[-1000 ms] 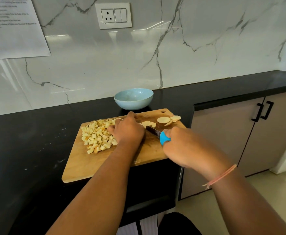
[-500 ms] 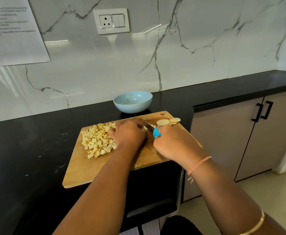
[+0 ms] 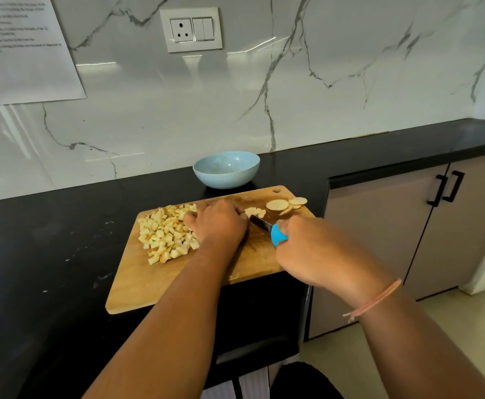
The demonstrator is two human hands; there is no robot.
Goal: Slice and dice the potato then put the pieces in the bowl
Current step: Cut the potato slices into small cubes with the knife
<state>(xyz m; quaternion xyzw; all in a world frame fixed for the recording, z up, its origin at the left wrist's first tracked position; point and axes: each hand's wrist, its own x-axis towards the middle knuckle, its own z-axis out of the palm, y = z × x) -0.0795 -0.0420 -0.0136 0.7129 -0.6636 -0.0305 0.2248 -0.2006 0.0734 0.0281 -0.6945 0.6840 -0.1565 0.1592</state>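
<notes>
View from a head-worn camera, looking down at a black desk (image 3: 48, 254) against a white marble wall. A wooden cutting board (image 3: 160, 283) lies on the desk, turned at an angle, its near corner reaching past the desk's front edge.

On the left part of the board sits a heap of diced potato (image 3: 166, 234), pale yellow cubes piled loosely. At the far right corner lie a few round potato slices (image 3: 277, 205), overlapping one another. Between these, a small cut potato piece (image 3: 255, 211) rests on the board.

The left hand (image 3: 217, 223) lies knuckles up on the board, touching the right side of the heap. Its fingers are bent downward toward the cut piece; whether they grip anything cannot be told. The right hand (image 3: 319, 251) is closed around the blue handle of a knife (image 3: 277, 236). The dark blade points left toward the cut piece, with its tip right by the left hand's fingers. A thin pink thread (image 3: 376, 300) circles the right wrist.

A light blue bowl (image 3: 226, 169) stands on the desk just beyond the board's far edge.

On the wall are a socket plate (image 3: 191, 29) and a printed sheet of paper (image 3: 20, 50). To the right stand grey cabinet doors (image 3: 379, 226) with black handles.
</notes>
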